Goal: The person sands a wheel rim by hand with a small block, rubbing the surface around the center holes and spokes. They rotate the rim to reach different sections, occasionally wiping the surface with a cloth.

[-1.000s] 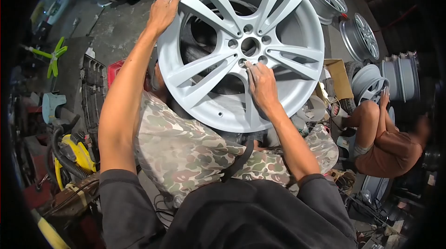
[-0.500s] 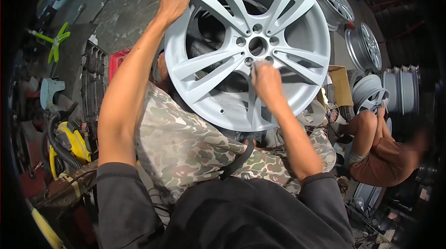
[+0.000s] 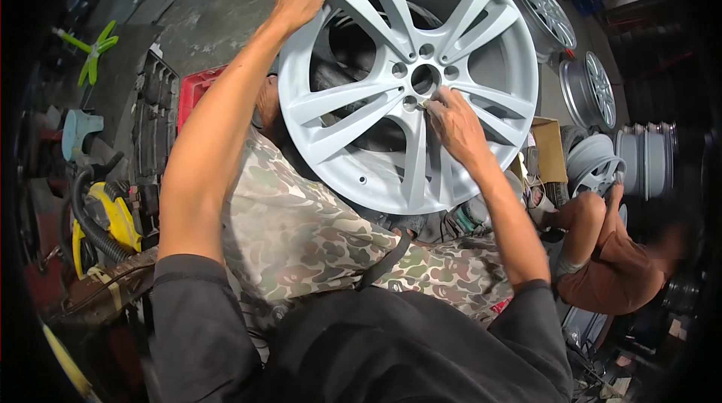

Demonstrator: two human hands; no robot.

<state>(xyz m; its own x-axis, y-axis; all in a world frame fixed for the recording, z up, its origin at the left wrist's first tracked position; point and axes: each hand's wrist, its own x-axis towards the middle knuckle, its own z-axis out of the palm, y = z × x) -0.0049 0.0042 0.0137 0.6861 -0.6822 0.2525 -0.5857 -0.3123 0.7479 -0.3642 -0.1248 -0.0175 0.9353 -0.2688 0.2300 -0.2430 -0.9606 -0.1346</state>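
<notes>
both hands at a pale wheel [image 3: 337, 104]

it sits just beyond the camouflage trousers [image 3: 301, 234]. right hand [image 3: 457, 123]: fingers curled and bunched by the hub; cannot tell if they pinch anything. left hand [image 3: 302, 1]: fingers wrapped over the upper-left edge. farther right, a crouching person [image 3: 618, 260].
</notes>
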